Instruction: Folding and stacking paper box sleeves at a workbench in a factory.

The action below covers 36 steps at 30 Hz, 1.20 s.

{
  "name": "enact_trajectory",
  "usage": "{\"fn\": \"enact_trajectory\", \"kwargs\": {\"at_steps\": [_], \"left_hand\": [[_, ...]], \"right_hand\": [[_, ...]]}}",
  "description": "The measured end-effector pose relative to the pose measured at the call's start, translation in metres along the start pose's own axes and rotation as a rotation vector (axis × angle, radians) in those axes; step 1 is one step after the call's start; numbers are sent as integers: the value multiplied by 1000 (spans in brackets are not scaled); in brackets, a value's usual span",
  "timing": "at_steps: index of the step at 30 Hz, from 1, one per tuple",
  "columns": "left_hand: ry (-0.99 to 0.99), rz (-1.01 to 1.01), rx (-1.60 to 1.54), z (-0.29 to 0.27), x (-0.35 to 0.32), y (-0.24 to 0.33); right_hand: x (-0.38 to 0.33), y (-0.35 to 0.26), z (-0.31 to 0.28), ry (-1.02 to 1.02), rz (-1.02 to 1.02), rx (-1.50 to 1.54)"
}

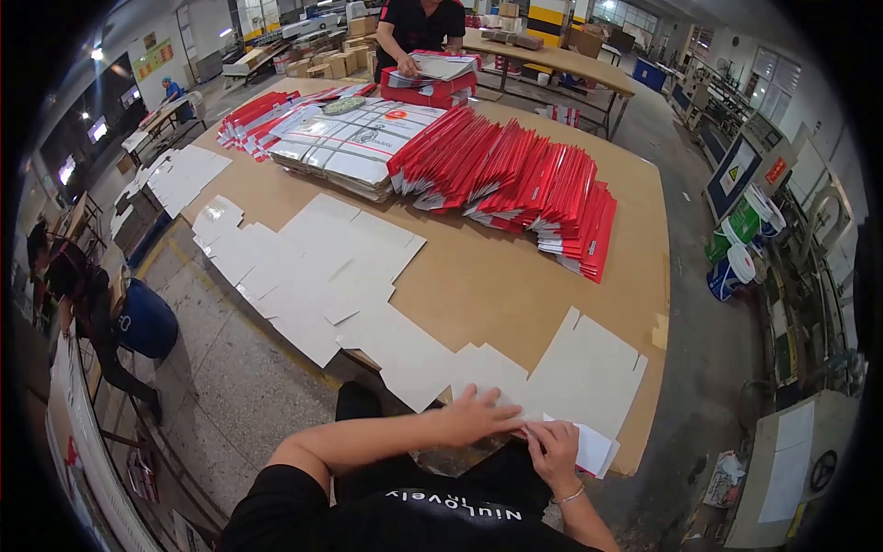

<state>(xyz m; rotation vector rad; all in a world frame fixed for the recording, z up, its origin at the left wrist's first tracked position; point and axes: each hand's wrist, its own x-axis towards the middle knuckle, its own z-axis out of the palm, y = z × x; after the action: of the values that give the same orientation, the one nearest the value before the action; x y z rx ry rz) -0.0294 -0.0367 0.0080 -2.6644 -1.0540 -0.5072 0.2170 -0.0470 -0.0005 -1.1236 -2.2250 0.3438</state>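
Left hand (474, 414) pressing flat, fingers spread open, on white die-cut carton blank (584, 373) at surface (515, 276) edge; right hand (552, 451) fingers pinching its near flap (593, 448), risking a skewed crease if the blank is sliding.

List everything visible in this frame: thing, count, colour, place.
flat carton blank: one, white, near table edge under both hands
other flat blanks: many, white, overlapping along table's left side
folded cartons: long fanned row, red and white, table centre
printed sheet stack: one, white, far left of the row
table: one, brown
co-worker: one, dark shirt, far end, handling cartons
buckets: several, green and blue, right floor
left hand: flat on the blank
right hand: pinching the blank's near edge
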Motion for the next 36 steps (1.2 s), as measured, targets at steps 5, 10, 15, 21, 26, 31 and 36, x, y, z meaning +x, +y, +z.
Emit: {"fn": "enact_trajectory", "kwargs": {"at_steps": [5, 10, 15, 21, 26, 31, 36], "left_hand": [[-422, -460, -435, 27, 10, -48], [-328, -275, 71, 19, 5, 37], [-380, -260, 58, 18, 13, 62], [-294, -238, -67, 17, 19, 94], [-223, -99, -556, 22, 21, 55], [-356, -98, -587, -20, 7, 36], [-636, -626, -12, -63, -45, -22]], "right_hand": [[7, -9, -4, -24, -81, -61], [6, -25, -19, -83, -27, 10], [-61, -42, 1, -238, 1187, 1191], [-64, -40, 30, 322, 1127, 1093], [-20, -29, -6, 405, 224, -209], [37, -40, -17, -72, 69, -228], [79, -25, -2, -467, 84, -120]]}}
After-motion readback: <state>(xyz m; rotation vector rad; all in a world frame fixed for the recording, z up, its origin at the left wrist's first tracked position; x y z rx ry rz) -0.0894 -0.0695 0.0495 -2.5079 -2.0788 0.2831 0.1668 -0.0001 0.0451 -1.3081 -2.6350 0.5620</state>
